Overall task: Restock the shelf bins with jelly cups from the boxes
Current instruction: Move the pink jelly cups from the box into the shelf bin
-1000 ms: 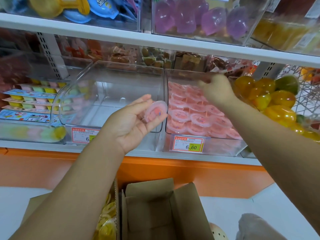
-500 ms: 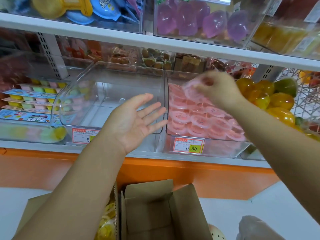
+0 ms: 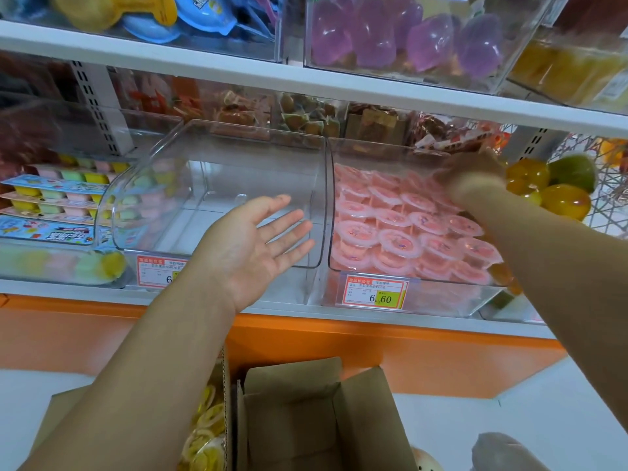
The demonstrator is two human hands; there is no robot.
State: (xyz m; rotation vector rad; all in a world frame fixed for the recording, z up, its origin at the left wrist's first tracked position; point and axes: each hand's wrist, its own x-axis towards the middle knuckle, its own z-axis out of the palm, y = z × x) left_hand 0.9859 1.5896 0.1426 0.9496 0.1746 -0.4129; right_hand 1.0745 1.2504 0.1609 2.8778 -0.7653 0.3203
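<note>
**Desk:** Where did things stand at that point?

**Me:** I had the shelf (image 3: 278, 309) in front of me, with two clear bins side by side on it. The left bin (image 3: 238, 164) held nothing. The right bin (image 3: 441, 300) was nearly full of pink cups (image 3: 394, 239), packed in rows with lids up.

**Desk:** And the boxes?

**Me:** There were two on the floor under the shelf. The near box (image 3: 306, 419) stood open and looked empty from my angle. The far box (image 3: 61, 409), just left of it, showed yellow cups (image 3: 207, 430).

**Desk:** Hands?

**Me:** My left hand (image 3: 258, 246) hung in front of the left bin, palm up and fingers spread, holding nothing. My right hand (image 3: 472, 175) was at the back of the right bin, over the pink cups. It was smeared with motion, so I couldn't tell whether it gripped a cup or lay flat on them.

**Desk:** So which step was it?

**Me:** I judged it the tail of filling the right bin, either a last cup going in or the pile being tidied.

**Desk:** Next move?

**Me:** As I saw it, the left bin was the job remaining. That called for drawing both hands clear, reaching down to the far box, and laying cups in from the back forward. My wrist hid half of that bin's tag (image 3: 153, 270), so whether yellow belonged there was a guess.
</note>
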